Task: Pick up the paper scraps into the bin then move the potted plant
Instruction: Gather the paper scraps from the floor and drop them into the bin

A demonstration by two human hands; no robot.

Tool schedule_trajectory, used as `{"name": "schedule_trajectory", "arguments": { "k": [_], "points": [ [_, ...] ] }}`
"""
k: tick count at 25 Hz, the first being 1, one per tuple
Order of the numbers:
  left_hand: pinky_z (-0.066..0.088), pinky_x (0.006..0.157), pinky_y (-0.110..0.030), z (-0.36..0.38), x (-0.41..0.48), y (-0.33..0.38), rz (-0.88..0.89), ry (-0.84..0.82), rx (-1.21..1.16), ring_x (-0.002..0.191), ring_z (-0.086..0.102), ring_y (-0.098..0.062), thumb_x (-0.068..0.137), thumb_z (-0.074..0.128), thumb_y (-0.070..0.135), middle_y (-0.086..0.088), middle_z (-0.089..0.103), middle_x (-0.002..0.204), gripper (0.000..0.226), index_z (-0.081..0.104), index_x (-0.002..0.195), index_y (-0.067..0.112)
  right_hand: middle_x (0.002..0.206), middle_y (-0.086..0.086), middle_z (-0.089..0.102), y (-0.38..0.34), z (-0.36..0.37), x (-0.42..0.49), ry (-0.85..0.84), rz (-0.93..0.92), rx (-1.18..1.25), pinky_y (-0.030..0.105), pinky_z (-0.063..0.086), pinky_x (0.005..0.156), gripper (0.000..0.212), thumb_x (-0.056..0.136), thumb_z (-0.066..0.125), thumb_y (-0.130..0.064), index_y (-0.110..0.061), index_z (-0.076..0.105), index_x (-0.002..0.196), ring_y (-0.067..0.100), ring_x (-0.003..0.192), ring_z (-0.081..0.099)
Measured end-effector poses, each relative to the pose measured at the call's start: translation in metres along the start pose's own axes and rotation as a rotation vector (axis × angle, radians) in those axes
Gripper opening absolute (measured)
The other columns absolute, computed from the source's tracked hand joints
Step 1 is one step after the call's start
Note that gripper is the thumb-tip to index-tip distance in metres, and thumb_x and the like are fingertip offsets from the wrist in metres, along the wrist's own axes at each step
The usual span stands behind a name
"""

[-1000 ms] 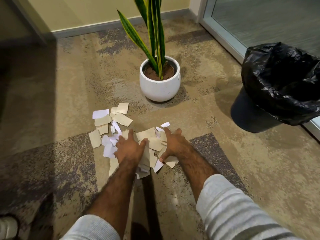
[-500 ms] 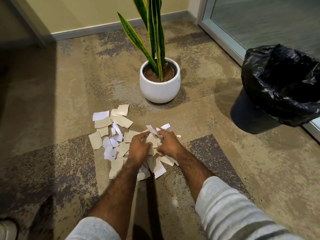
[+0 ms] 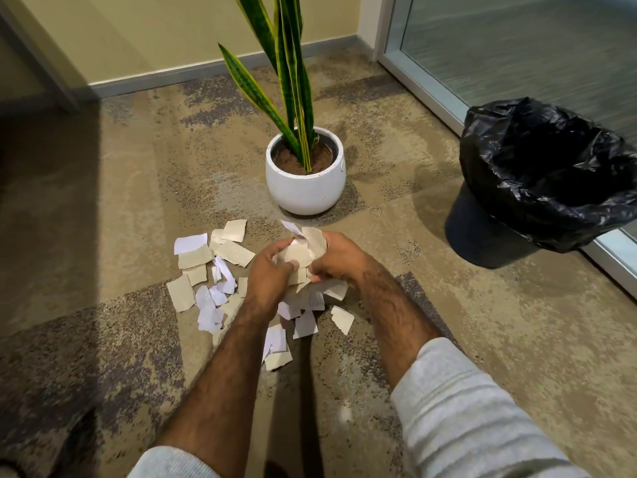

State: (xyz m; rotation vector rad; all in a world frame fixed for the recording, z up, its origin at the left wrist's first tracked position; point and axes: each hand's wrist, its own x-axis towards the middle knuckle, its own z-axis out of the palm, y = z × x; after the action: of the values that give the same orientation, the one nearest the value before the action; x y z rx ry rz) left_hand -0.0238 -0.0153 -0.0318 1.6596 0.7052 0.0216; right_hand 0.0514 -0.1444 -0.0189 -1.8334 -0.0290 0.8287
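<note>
Both hands press a bunch of beige and white paper scraps (image 3: 303, 251) between them, lifted a little off the carpet. My left hand (image 3: 267, 276) grips the bunch from the left, my right hand (image 3: 339, 258) from the right. Several more paper scraps (image 3: 203, 274) lie spread on the carpet to the left and beneath my hands. The potted plant (image 3: 305, 182), long green leaves in a round white pot, stands just beyond the scraps. The bin (image 3: 537, 174), lined with a black bag, stands at the right.
A glass door with a pale frame (image 3: 427, 88) runs behind the bin. A yellow wall with a grey baseboard (image 3: 206, 69) lies behind the plant. Patterned carpet (image 3: 103, 201) extends to the left.
My hands went from flat on the scrap pile to closed together, gathering a bunch of scraps and lifting it off the carpet. A few pieces have dropped below.
</note>
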Motion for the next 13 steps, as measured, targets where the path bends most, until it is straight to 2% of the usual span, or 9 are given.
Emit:
{"name": "schedule_trajectory", "arguments": {
  "k": [4, 6, 9, 11, 13],
  "points": [
    [0.058, 0.092, -0.053, 0.006, -0.003, 0.033, 0.056, -0.027, 0.008, 0.106, 0.069, -0.029, 0.090, 0.064, 0.001, -0.004, 0.071, 0.120, 0.045, 0.069, 0.125, 0.028, 0.108, 0.023, 0.069, -0.029, -0.022, -0.015, 0.038, -0.039, -0.002, 0.048, 0.064, 0.076, 0.050, 0.077, 0.059, 0.024, -0.011, 0.067, 0.112, 0.032, 0.086, 0.072],
    [0.059, 0.090, -0.052, 0.012, -0.006, 0.052, 0.098, -0.027, -0.004, 0.104, 0.070, -0.030, 0.090, 0.064, 0.001, -0.004, 0.073, 0.117, 0.042, 0.070, 0.121, 0.029, 0.110, 0.022, 0.069, -0.044, -0.034, -0.024, 0.060, -0.053, -0.004, 0.048, 0.064, 0.077, 0.051, 0.077, 0.058, 0.023, -0.012, 0.066, 0.114, 0.033, 0.087, 0.073],
    [0.061, 0.087, -0.050, 0.022, -0.013, 0.078, 0.159, -0.040, -0.022, 0.103, 0.072, -0.031, 0.090, 0.065, 0.003, -0.004, 0.075, 0.114, 0.040, 0.071, 0.119, 0.030, 0.108, 0.027, 0.069, -0.061, -0.056, -0.038, 0.082, -0.076, 0.015, 0.047, 0.064, 0.073, 0.050, 0.077, 0.057, 0.023, -0.006, 0.065, 0.117, 0.033, 0.078, 0.074],
    [0.061, 0.086, -0.047, 0.029, -0.015, 0.094, 0.192, -0.054, -0.021, 0.102, 0.072, -0.031, 0.090, 0.066, 0.004, -0.005, 0.075, 0.114, 0.040, 0.071, 0.122, 0.027, 0.104, 0.030, 0.070, -0.070, -0.071, -0.049, 0.109, -0.111, 0.031, 0.054, 0.063, 0.076, 0.047, 0.075, 0.057, 0.024, -0.004, 0.066, 0.111, 0.033, 0.071, 0.072],
    [0.061, 0.085, -0.046, 0.039, -0.017, 0.112, 0.210, -0.071, -0.045, 0.102, 0.072, -0.032, 0.089, 0.066, 0.003, -0.007, 0.075, 0.114, 0.042, 0.071, 0.124, 0.024, 0.101, 0.029, 0.071, -0.079, -0.087, -0.061, 0.138, -0.133, 0.039, 0.059, 0.061, 0.080, 0.045, 0.074, 0.058, 0.024, -0.004, 0.066, 0.108, 0.036, 0.073, 0.075]
  ]
}}
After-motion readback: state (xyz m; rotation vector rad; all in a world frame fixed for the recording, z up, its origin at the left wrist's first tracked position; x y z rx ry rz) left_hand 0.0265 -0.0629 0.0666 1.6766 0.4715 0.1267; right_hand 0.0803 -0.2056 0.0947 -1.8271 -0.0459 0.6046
